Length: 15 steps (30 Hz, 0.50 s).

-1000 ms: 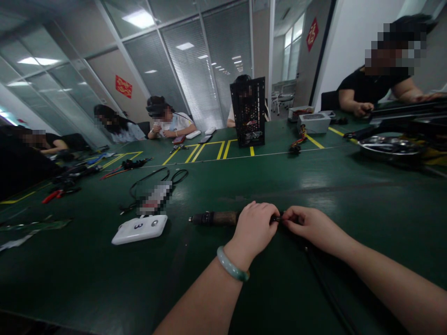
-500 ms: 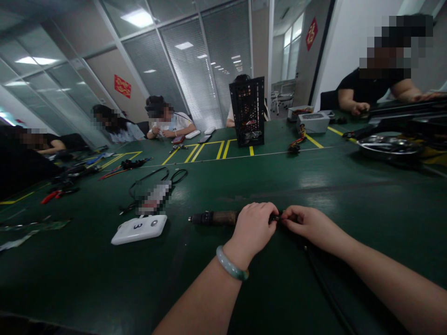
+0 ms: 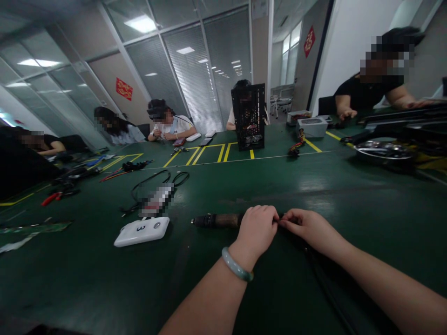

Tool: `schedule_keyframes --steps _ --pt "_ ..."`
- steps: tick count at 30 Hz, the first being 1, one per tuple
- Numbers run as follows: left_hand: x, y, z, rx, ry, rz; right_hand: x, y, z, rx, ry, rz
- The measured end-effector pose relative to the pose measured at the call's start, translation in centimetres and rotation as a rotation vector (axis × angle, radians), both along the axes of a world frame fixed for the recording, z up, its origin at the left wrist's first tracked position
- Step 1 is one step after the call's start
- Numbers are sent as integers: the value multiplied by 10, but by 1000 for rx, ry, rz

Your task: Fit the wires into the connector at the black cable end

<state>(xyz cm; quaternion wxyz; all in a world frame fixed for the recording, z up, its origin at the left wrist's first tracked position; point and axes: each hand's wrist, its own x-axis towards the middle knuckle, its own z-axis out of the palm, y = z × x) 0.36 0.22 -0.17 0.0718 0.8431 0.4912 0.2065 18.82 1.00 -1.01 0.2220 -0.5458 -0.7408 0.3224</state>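
An electric screwdriver lies on the green table, its narrow tip pointing left. My left hand is wrapped over its rear part from above, covering that end. Close against those fingertips, my right hand pinches the cable plug at the screwdriver's back end; the plug itself is almost wholly hidden by fingers. From beneath my right hand a black cable runs down toward the near table edge. A white power bank marked 3 rests to the left of the screwdriver's tip.
Behind the power bank lies a blurred-out badge with a black cord. A black computer case stands farther back, with a power supply to its right. A metal bowl holds small parts at right. Several people sit around the table.
My fingertips have drawn closer together at the screwdriver's back end, so the plug between them shows less. The view has shifted slightly; the screwdriver stays on the table.
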Motion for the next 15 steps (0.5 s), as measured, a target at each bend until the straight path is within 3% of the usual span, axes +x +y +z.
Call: schedule_keyframes --steps 9,15 --pt "-3 -5 5 28 -4 -42 -20 -16 15 133 -167 -97" --pt "-4 -6 4 38 -1 -15 -24 -16 18 290 -228 -67"
